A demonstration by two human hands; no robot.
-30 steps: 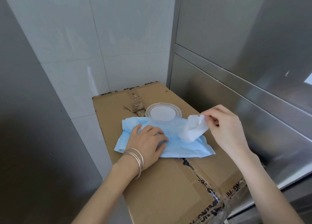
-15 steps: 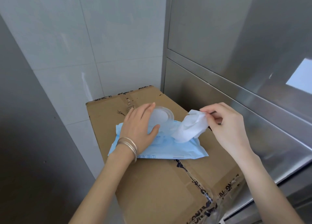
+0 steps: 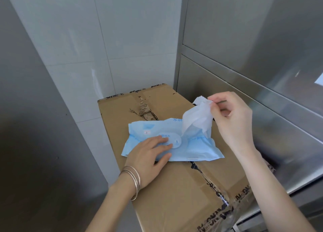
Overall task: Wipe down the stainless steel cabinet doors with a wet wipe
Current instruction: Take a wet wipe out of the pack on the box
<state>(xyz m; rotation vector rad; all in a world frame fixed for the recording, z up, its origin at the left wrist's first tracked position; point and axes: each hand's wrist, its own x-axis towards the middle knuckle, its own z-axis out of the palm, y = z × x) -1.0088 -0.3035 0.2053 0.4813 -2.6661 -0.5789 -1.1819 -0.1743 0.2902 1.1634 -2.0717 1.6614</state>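
Left hand lies flat, fingers straight, pressing the blue wipe pack onto the cardboard box. Right hand pinches the wet wipe, raised between both hands, tail reaching the pack. Stainless steel cabinet doors stand just beyond the right hand.

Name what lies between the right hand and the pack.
A white wipe, pinched by the right hand and hanging down to the pack, as the head view shows.

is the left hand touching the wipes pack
Touching. The head view shows the left hand lying flat on top of the blue wipes pack, no gap.
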